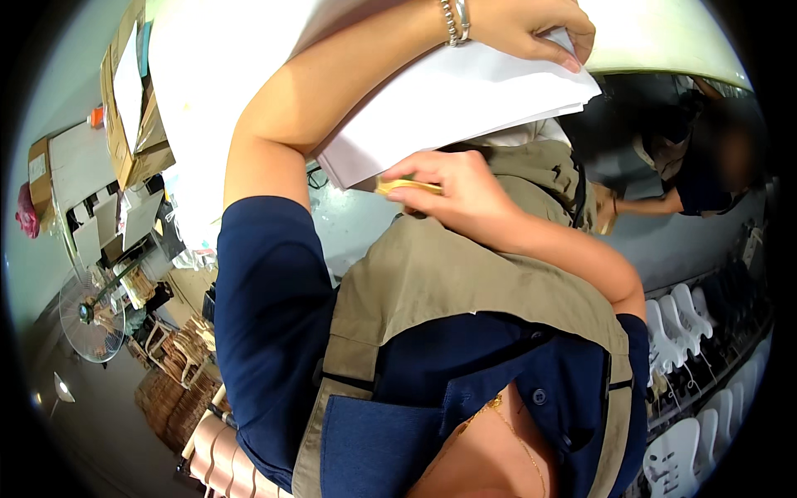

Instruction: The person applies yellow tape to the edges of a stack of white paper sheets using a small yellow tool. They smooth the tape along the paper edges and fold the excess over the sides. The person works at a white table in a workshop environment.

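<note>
A stack of white sheets [465, 91] lies at the edge of the pale work table in front of me. My left hand [531, 33], with bracelets at the wrist, reaches across to its far right corner. The fingers curl over and the thumb presses on the top sheets, a bent edge showing between them. Close to the stack's near left corner, my right hand [457, 191] pinches a small, flat yellow piece [408, 186]. Its exact kind is hidden by the fingers. I cannot tell whether the yellow piece touches the sheets.
The pale table [224, 50] curves around the stack. Cardboard boxes [141, 141] stand at the left, beyond them a fan [93, 314]. At the right, a co-worker [689, 158] is near, above racks of white shaped pieces [677, 328].
</note>
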`<state>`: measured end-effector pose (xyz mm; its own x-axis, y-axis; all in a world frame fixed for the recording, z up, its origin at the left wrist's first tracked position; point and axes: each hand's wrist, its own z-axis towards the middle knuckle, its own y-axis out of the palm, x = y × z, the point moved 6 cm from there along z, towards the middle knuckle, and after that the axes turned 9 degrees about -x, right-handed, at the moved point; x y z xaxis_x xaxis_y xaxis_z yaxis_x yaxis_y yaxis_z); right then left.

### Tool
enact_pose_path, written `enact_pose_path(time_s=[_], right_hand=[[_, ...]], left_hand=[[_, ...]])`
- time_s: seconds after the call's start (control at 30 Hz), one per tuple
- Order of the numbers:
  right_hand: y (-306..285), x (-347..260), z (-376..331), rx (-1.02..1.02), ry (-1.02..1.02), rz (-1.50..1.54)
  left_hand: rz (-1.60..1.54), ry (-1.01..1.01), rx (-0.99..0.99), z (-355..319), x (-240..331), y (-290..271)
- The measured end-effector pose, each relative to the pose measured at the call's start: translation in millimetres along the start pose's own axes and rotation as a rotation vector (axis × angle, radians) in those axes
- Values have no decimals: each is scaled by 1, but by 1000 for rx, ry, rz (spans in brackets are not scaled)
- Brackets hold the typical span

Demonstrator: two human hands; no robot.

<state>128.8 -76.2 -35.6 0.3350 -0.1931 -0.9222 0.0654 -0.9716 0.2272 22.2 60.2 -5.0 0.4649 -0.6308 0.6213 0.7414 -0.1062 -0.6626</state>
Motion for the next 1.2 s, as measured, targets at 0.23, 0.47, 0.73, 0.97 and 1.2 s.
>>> enact_pose_path(time_s=[0.23,0.47,0.73,0.97,1.2], right_hand=[[-5,-11,-2,-145,-107,-370],[-109,-25,-131,573,-91,-17],[-142,-6,-148,1033,-138,-14],[-149,-6,-141,955,-160,-157],[-147,-13,-143,959,-216,-225]], left_hand=[[-201,59,103,-2,-2,-11],[-152,94,-5,-5,1,-9],[-127,51,-140,1,14,-15],[35,15,-148,5,24,-10],[251,46,-161,4,30,-1]])
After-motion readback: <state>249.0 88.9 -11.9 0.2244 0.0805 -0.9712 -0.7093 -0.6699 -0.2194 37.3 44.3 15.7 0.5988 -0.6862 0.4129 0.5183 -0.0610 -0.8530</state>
